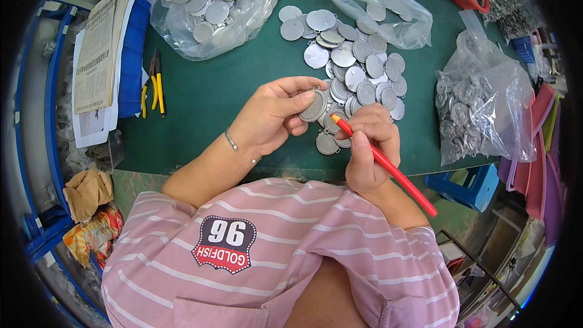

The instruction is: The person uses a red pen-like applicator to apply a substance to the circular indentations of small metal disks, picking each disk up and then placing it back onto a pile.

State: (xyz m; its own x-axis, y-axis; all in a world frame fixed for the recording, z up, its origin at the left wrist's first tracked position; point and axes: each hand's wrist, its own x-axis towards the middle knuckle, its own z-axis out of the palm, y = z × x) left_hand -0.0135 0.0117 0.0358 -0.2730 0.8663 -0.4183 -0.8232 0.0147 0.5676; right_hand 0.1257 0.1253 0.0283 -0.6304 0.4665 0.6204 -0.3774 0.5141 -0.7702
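Observation:
Between the thumb and fingers of my left hand (273, 112) is a round grey metal disc (314, 107) with a small loop at its edge and a textured face toward me. My right hand (373, 146) grips a red pencil-like marker (398, 176), its yellowish tip pointing up and left, close to the disc; whether the tip touches it I cannot tell. Just beyond both hands lies a loose heap of similar metal discs (355, 77), some smooth side up, some textured side up. A few discs lie partly hidden behind my right fingers.
Clear plastic bags of discs stand at the back left (217, 12) and back right (376, 12). Another bag of metal parts (477, 100) sits at right. Yellow-handled pliers (156, 91) lie beside a blue bin (135, 54) with papers. A blue stool (470, 188) stands below the table edge.

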